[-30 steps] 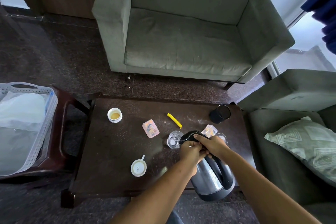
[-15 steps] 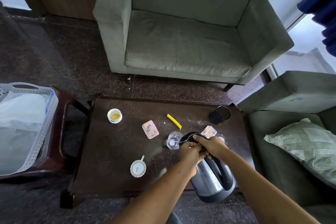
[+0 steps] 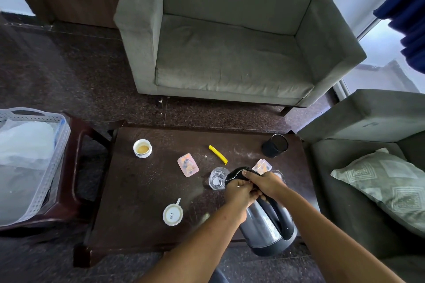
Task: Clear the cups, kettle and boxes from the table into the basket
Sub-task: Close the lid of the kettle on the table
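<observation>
Kettle [image 3: 266, 227]: steel body with black handle, at the table's near right edge, its base seeming to overhang the front rim; whether it rests there or is lifted, I cannot tell.
Left hand [image 3: 239, 193]: closed around the top of the kettle handle, beside the lid.
Right hand [image 3: 264, 182]: wrapped over the same handle, fingers curled, thumb on the black lid.
Table [image 3: 142, 209]: dark wood; broad bare stretch along the near left.
White cup [image 3: 173, 214]: near centre-left, standing apart.
Glass [image 3: 218, 178]: just left of the hands.
Pink box [image 3: 188, 165]: mid-table, free on all sides.
Second box [image 3: 262, 165]: partly hidden behind the right hand.
Yellow strip [image 3: 218, 154]: beyond the glass.
Tea cup [image 3: 142, 148]: far left corner.
Black cup [image 3: 274, 146]: far right edge.
Basket [image 3: 54, 165]: on a stool left of the table, well apart.
</observation>
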The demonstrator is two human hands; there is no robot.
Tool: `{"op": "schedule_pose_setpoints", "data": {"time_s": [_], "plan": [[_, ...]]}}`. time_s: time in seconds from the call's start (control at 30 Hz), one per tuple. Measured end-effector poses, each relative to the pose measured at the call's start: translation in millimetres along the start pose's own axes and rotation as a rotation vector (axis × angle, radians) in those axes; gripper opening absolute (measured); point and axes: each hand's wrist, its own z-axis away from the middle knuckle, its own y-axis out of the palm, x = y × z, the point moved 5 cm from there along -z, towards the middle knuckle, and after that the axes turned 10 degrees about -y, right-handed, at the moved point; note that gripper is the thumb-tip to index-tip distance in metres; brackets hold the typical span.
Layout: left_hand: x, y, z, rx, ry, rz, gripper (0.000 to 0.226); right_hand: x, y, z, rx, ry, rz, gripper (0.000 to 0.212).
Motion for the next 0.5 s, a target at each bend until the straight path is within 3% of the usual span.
{"op": "schedule_pose_setpoints", "data": {"time_s": [0.5], "plan": [[-0.9, 2.8, 4.7, -0.020, -0.007, 0.023, 0.027, -3.6, -5.2, -1.2, -0.025, 0.020, 0.011, 0.062]]}}
